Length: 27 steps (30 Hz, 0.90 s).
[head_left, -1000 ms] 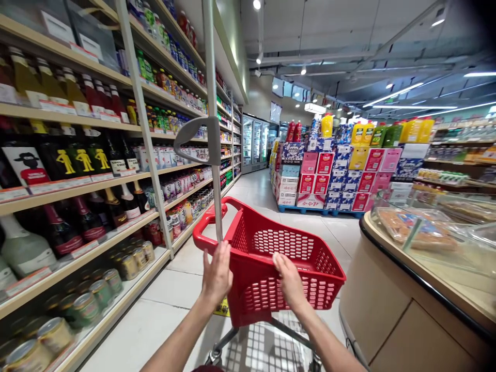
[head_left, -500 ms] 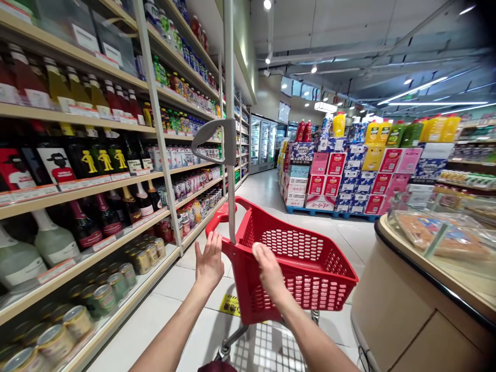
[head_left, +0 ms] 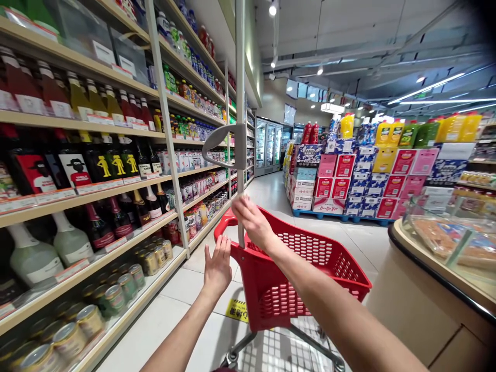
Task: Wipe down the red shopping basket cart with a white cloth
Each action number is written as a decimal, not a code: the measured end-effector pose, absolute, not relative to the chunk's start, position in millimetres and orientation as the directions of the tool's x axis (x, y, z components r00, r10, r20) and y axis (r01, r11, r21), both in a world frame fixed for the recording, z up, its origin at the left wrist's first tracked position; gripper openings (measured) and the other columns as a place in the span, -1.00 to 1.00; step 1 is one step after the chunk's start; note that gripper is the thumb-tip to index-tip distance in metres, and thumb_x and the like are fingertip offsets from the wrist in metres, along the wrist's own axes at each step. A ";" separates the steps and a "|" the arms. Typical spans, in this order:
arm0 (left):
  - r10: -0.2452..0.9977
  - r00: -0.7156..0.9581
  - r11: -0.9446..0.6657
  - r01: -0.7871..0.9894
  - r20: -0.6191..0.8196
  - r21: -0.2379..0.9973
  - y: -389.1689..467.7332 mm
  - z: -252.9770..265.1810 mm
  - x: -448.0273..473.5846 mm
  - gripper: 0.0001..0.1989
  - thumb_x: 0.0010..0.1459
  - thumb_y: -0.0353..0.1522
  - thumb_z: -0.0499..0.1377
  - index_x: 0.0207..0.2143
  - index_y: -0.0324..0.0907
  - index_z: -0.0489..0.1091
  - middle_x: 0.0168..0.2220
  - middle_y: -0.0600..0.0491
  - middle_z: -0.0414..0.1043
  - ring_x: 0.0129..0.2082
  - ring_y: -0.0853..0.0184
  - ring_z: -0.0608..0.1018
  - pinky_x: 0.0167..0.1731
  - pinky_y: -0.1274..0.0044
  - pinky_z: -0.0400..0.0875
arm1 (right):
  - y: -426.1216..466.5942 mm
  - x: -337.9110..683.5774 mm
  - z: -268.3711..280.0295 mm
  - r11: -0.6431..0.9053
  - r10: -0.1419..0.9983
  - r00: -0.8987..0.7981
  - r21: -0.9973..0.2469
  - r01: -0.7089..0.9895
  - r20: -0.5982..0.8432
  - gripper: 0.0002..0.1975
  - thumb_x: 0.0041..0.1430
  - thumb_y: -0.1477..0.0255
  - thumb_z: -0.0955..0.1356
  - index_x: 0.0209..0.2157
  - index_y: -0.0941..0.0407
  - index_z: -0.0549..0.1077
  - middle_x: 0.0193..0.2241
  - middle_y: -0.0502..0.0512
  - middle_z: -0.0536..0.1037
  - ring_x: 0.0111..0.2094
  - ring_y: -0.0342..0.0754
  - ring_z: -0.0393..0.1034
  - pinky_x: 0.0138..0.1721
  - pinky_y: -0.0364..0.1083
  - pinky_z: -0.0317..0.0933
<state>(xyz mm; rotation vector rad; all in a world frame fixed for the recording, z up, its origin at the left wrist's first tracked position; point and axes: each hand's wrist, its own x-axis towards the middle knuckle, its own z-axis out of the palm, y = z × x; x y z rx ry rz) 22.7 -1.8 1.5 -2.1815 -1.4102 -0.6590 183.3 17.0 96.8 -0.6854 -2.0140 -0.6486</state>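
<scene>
Red moulded plastic forms the shopping cart [head_left: 267, 289], its deep basket walls pierced by rows of rounded slots, its lip smooth and curved. It stands directly ahead on pale, glossy floor tiles [head_left: 170, 299], carried by a tubular metal frame [head_left: 318, 346]. A slim, straight metal pole [head_left: 240, 77] rises at the handle end, bearing a matte grey loop [head_left: 240, 147] shaped like a pointed teardrop.

The left hand [head_left: 218, 266] is open, back upward, its fingertips resting on the rounded red push handle [head_left: 221, 227] and its thumb lifted aside; that forearm slants up from the bottom edge. The right forearm reaches diagonally across the basket, bringing the right hand [head_left: 253, 222] to the pole's lower part, below the loop. Its fingers are blurred and overlap the pole; whether they grip it, I cannot tell.

Leftward, beige-edged shelving [head_left: 168, 129] holds frosted-glass bottles [head_left: 36, 258] and cylindrical metal cans [head_left: 70, 338].
</scene>
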 end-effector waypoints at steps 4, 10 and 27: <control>0.675 0.380 -0.389 0.912 0.633 -0.132 -0.7 -0.7 20.5 -0.30 -0.15 -0.55 -0.04 0.14 -0.28 0.01 0.21 -0.08 0.00 0.22 0.24 0.00 0.15 0.16 -0.29 | -3.7 201.8 30.6 0.684 0.233 -0.709 0.406 0.606 0.665 -0.63 0.18 0.59 0.14 0.02 0.24 0.29 -0.04 0.17 0.39 0.17 -0.01 -0.01 0.18 0.05 0.01; 0.678 0.372 -0.385 0.915 0.634 -0.125 -0.8 -4.1 19.6 -0.24 -0.18 -0.56 -0.02 0.16 -0.29 -0.06 0.20 -0.11 0.00 0.22 0.19 -0.01 0.14 0.13 -0.24 | 14.7 192.5 117.0 0.577 0.172 -0.534 0.354 0.736 0.828 -0.58 0.19 0.65 0.07 0.05 0.24 0.25 0.06 0.19 0.29 0.18 -0.07 -0.04 0.21 0.02 -0.06; 0.698 0.369 -0.374 0.919 0.614 -0.126 -5.7 -2.0 21.9 -0.29 -0.15 -0.54 -0.03 0.15 -0.32 -0.03 0.22 -0.10 -0.05 0.23 0.22 -0.04 0.15 0.15 -0.27 | -39.6 182.6 -65.5 0.607 0.401 -0.304 -0.003 0.795 0.864 -0.63 0.21 0.56 0.12 0.05 0.17 0.25 0.02 0.19 0.32 0.13 -0.04 0.07 0.08 0.02 0.16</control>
